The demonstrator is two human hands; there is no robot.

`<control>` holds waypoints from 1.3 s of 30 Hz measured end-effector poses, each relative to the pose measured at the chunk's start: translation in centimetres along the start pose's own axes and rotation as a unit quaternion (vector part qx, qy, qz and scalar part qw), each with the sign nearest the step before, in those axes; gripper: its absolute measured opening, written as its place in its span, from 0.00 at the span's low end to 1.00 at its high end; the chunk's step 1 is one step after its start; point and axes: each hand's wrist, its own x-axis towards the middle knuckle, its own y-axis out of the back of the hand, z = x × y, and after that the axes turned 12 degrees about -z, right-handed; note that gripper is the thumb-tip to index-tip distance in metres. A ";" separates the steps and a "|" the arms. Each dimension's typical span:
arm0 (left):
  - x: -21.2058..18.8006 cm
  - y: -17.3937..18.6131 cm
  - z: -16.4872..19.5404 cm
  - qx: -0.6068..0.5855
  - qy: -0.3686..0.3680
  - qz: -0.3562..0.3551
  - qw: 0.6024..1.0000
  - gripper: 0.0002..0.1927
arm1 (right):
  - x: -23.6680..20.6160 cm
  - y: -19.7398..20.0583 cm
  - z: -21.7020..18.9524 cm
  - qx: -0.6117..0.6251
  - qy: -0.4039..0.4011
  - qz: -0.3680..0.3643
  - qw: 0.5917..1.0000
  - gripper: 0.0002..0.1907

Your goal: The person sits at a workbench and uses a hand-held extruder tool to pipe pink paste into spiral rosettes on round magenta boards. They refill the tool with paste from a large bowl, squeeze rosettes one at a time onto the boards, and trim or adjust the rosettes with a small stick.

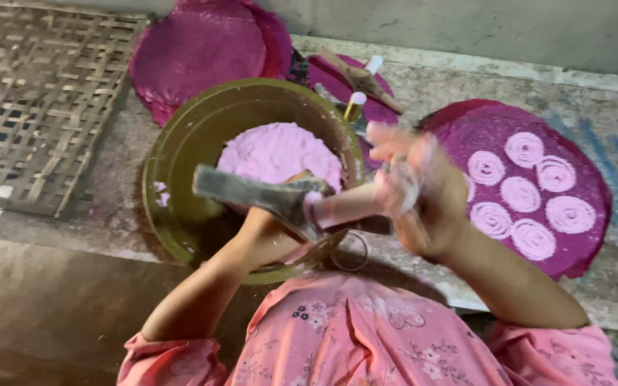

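- Fingers of the left hand wrapped around the middle of a grey metal press tool, held just over the near rim of the olive-green bowl.
- Fingers of the right hand smeared with pink paste and blurred; grip impossible to tell, though pressed against the pink-coated end of the tool, just right of the bowl.
- Inside the bowl: a mound of pink dough, heaped toward the far side, partly hidden behind the tool.
- Right of the bowl: a round magenta mat carrying seven pink dough spirals, one half covered by the right hand.
- Beyond the bowl: stacked magenta mats, a brown cone and two white-capped items, partly hidden by the rim.
- Left of the bowl: a woven bamboo tray, cut off at the edge.
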 end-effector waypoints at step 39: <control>26.3 -20.3 -12.0 -0.460 0.252 0.193 0.829 0.17 | -35.1 22.3 -4.0 0.368 -0.451 0.244 0.776 0.60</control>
